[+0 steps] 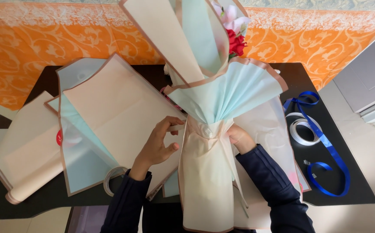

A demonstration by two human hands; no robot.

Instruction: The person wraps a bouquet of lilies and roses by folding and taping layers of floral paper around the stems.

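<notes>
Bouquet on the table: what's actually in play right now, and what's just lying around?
In play:
- bouquet, gripped at its neck
- left hand
- right hand

Lying about:
- spare wrapping sheets
- paper roll
- blue ribbon
- tape roll by the ribbon
- second tape roll, partly under a sheet
</notes>
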